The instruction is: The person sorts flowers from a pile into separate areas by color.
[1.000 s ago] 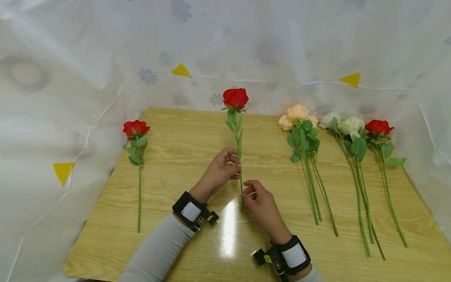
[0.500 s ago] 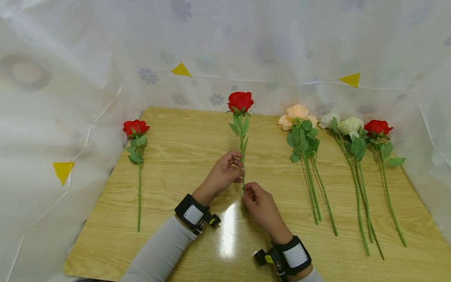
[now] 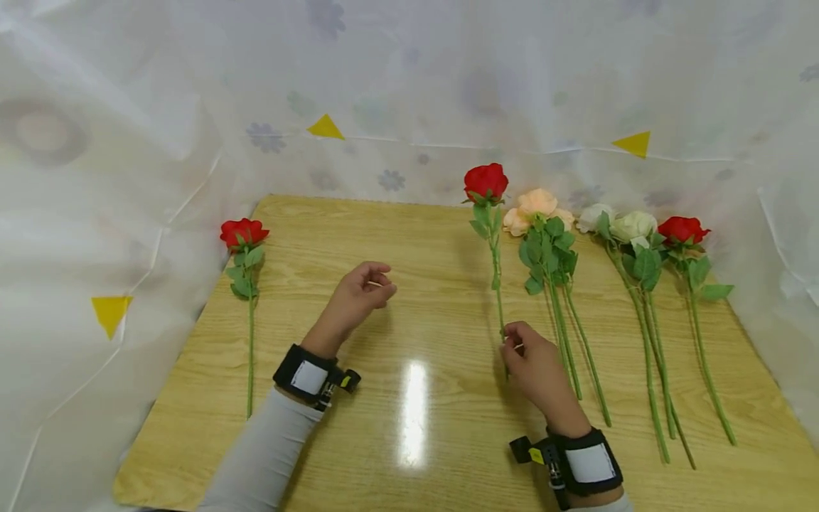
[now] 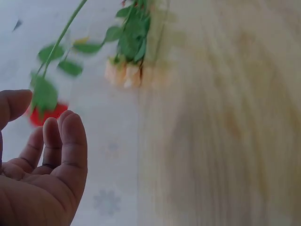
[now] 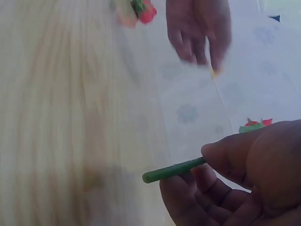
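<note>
Between thumb and fingers my right hand pinches the lower stem of a red rose. The bloom points away from me, and its leaves hang just left of the peach roses. In the right wrist view the green stem's cut end sticks out past the thumb. My left hand hovers over the middle left of the table, fingers loosely bent and nothing in them. In the left wrist view, the held rose's green leaves appear behind that hand's fingertips, apart from them.
Another red rose lies along the table's left side. At the right lie peach roses, white roses and one more red rose, stems toward me. A plastic sheet with yellow triangles surrounds the wooden table.
My left hand has let go of the rose stem and moved left. Gripping the stem's lower end, my right hand has carried the rose right, toward the peach roses.
</note>
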The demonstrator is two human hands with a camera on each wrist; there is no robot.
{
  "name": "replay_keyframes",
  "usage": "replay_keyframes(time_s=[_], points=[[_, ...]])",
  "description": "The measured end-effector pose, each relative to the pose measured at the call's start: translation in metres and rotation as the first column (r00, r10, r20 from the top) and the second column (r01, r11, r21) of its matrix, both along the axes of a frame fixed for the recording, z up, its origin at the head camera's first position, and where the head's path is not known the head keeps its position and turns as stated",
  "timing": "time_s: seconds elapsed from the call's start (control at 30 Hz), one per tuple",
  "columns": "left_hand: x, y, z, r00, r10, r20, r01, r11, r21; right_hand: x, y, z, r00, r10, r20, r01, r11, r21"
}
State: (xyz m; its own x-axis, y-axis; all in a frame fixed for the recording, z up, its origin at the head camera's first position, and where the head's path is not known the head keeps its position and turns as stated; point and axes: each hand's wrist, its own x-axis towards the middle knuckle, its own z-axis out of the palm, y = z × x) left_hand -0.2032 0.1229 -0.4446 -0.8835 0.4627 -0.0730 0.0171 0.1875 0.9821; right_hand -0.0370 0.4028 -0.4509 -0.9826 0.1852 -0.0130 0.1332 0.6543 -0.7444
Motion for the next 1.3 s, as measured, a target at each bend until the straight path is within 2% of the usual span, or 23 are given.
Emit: replay_keyframes(time_s=[0.1,0.17,0.23,0.33,0.43,0.6,0.67,0.83,0.97,1.07,1.17,1.23,1.3], points=[[-0.011,-0.029,0.002,0.992,0.081,-0.098,-0.091,0.99,-0.105,0.007,0.026,0.007,0.999,-0.038,0.031,0.036,0.998,0.056],[-0.016,-0.05,0.004,0.979,0.113,-0.172,-0.149,0.966,-0.213,0.012,0.045,0.011,0.996,-0.065,0.054,0.059,0.993,0.104],[-0.02,-0.071,0.004,0.965,0.127,-0.231,-0.196,0.932,-0.306,0.018,0.063,0.013,0.993,-0.097,0.068,0.086,0.986,0.146],[-0.022,-0.1,0.006,0.952,0.142,-0.27,-0.244,0.885,-0.397,0.025,0.092,0.013,0.989,-0.129,0.073,0.111,0.971,0.212],[-0.023,-0.124,0.006,0.941,0.164,-0.297,-0.288,0.849,-0.443,0.032,0.119,0.013,0.982,-0.163,0.093,0.134,0.956,0.263],[-0.017,-0.154,0.003,0.925,0.192,-0.329,-0.346,0.783,-0.517,0.046,0.162,0.015,0.963,-0.234,0.136,0.177,0.924,0.338],[-0.015,-0.162,0.001,0.928,0.186,-0.323,-0.345,0.755,-0.558,0.052,0.181,0.017,0.955,-0.255,0.153,0.184,0.911,0.37],[-0.015,-0.172,0.0,0.961,0.135,-0.24,-0.264,0.7,-0.664,0.063,0.22,0.016,0.929,-0.33,0.165,0.216,0.849,0.482],[-0.018,-0.174,0.0,0.983,0.082,-0.162,-0.177,0.63,-0.757,0.071,0.241,0.009,0.886,-0.42,0.197,0.261,0.803,0.536],[-0.019,-0.174,0.001,0.991,0.068,-0.118,-0.135,0.592,-0.794,0.075,0.252,0.003,0.843,-0.483,0.236,0.285,0.774,0.565],[-0.02,-0.174,0.001,0.992,0.078,-0.102,-0.129,0.588,-0.799,0.078,0.261,-0.003,0.817,-0.509,0.271,0.277,0.759,0.59],[-0.021,-0.174,0.001,0.991,0.084,-0.104,-0.134,0.587,-0.798,0.08,0.264,-0.006,0.804,-0.509,0.307,0.257,0.764,0.592],[-0.022,-0.174,0.0,0.99,0.093,-0.107,-0.142,0.59,-0.795,0.081,0.266,-0.01,0.804,-0.497,0.326,0.242,0.774,0.585]])
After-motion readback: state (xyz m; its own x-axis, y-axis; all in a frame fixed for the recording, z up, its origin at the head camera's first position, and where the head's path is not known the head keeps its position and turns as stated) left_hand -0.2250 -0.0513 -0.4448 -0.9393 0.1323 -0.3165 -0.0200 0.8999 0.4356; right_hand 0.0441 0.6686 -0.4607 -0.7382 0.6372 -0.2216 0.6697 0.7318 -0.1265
